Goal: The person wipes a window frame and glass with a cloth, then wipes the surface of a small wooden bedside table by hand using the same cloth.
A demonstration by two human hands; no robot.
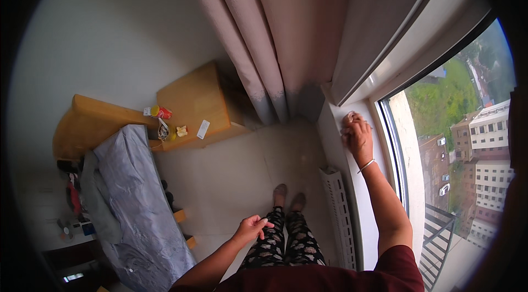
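Observation:
My right hand (358, 135) presses down on the white windowsill (367, 209), near its far end by the window frame. Bunched under its fingers is a pale crumpled cloth or wipe (350, 116), mostly hidden by the hand. A light-coloured bangle (366, 166) circles the right wrist. My left hand (252, 226) hangs in the air in front of my legs, its fingers loosely bent and apart, holding nothing. To the right of the sill stands the window glass (445, 127), with buildings and parked cars far below.
A white slotted radiator (338, 217) runs below the sill. Long pink curtains (264, 44) hang ahead. On the left are a wooden cabinet (198, 94) carrying a red canister (164, 113) and a white phone-like object (203, 129), and a bed with a grey cover (136, 184).

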